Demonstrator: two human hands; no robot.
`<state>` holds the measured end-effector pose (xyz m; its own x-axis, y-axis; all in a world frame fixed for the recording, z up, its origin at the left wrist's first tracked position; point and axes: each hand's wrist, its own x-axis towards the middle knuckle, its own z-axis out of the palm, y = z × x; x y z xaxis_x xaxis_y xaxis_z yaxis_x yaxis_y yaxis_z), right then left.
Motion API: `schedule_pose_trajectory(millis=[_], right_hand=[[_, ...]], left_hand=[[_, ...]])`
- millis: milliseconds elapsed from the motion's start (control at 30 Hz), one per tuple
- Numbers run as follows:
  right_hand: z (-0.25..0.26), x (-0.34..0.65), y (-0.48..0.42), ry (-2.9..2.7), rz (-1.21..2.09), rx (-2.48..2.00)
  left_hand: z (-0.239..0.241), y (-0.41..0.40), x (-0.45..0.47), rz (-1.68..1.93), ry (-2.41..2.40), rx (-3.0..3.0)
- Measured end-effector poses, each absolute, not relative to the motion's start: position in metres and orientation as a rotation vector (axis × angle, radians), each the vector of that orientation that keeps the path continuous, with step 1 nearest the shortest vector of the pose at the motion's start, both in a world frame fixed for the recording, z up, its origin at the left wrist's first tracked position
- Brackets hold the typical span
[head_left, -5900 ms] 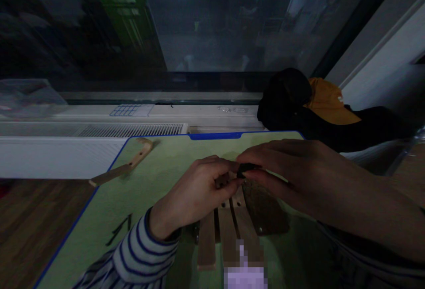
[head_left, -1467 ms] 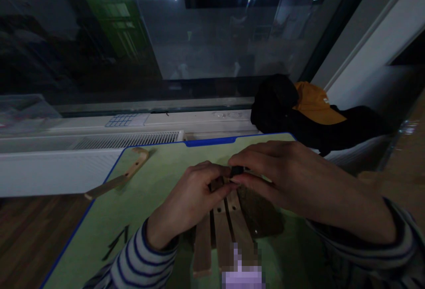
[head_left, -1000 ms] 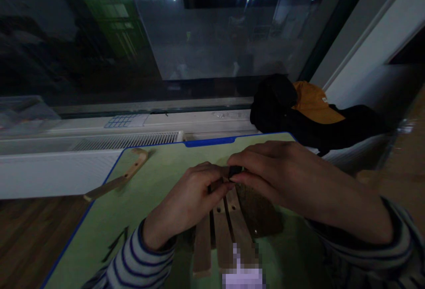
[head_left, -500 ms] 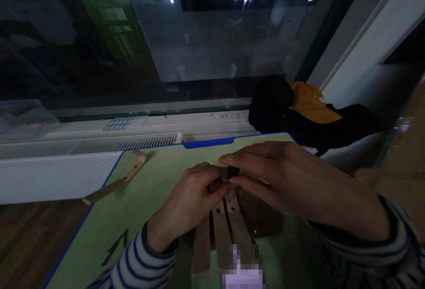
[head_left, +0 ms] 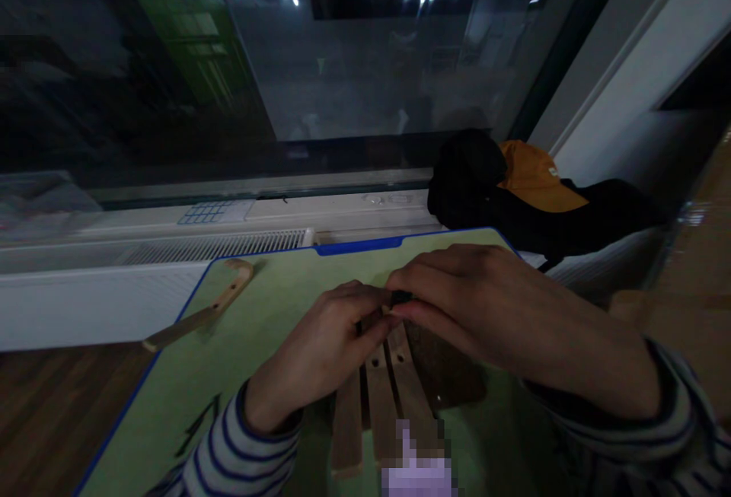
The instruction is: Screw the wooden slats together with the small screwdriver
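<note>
A small assembly of light wooden slats [head_left: 380,394] lies on the green mat [head_left: 268,329], with a dark brown wooden panel [head_left: 442,371] along its right side. My left hand [head_left: 320,352] is closed around the far end of the slats and steadies them. My right hand [head_left: 480,303] pinches a small black part [head_left: 401,297] between thumb and fingers at that same far end. The two hands touch there. What the black part is cannot be made out.
A loose curved wooden piece [head_left: 199,307] lies at the mat's far left edge. Thin dark sticks [head_left: 197,425] lie near the left front. A black bag with an orange cap [head_left: 528,177] rests on the sill to the right. A white radiator [head_left: 114,284] runs behind.
My right-hand fingers have curled down tighter over the black part, which shows less than half a second ago. The left hand and slats have stayed put.
</note>
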<state>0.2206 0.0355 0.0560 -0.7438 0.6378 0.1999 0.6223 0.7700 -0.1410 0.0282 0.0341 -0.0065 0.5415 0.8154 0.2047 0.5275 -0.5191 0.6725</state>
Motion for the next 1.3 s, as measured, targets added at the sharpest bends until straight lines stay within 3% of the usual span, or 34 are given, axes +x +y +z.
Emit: schedule_pose_trajectory(millis=[1300], right_hand=[[0.0557, 0.2198, 0.0345, -2.722, 0.189, -0.952]], left_hand=[[-0.0058, 0.0342, 0.0267, 0.733, 1.208, 2.249]])
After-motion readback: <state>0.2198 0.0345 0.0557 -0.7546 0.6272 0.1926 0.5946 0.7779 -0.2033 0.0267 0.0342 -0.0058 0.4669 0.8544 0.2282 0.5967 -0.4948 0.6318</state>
